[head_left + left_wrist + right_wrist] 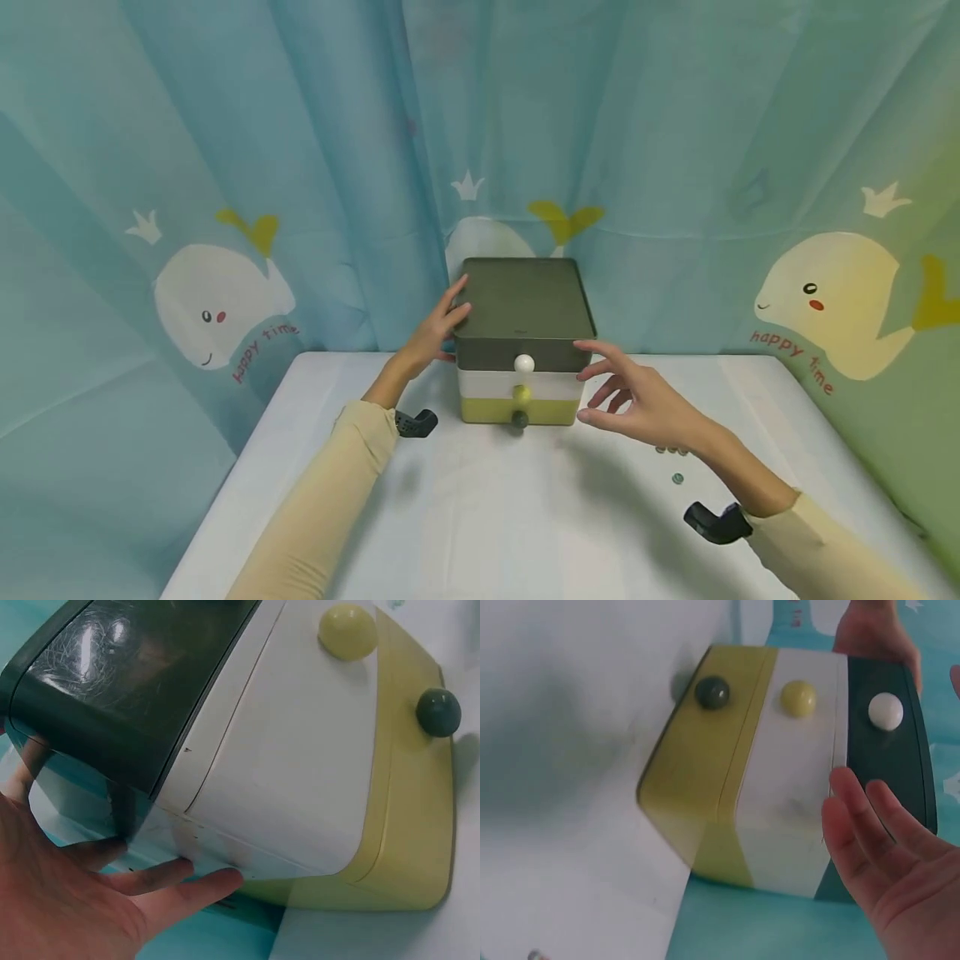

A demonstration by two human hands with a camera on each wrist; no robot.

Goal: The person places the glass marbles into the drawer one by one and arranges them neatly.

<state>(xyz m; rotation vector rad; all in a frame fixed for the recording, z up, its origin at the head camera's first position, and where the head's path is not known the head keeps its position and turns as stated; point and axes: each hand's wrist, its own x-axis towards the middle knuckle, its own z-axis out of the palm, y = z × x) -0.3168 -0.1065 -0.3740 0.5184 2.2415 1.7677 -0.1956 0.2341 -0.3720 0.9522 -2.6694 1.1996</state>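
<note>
Drawer unit (525, 300) was in 3 color bands: dk. green top tier (486, 356) w/ white knob (524, 363), white mid. tier (483, 385) w/ yellow knob (522, 393), mustard-yellow btm. tier (487, 411) w/ dk. green knob (520, 419). Curtain (645, 125) was lt. blue-teal, greener at far R, printed w/ white whales (832, 283), yellow tails (936, 300), white crowns (885, 201) & red "happy time" lettering (265, 350). Tabletop (450, 525) was plain white; sleeves (322, 492), solid cream; wrist cams (717, 523), blk.

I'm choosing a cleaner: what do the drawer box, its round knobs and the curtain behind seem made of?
Drawer box: probably hard plastic; smooth, its dark section glossy and scratched in the left wrist view.
Round knobs: perhaps plastic or painted wood; smooth sheen leaves it open.
Curtain: likely fabric or plastic sheeting, given its soft folds.
</note>
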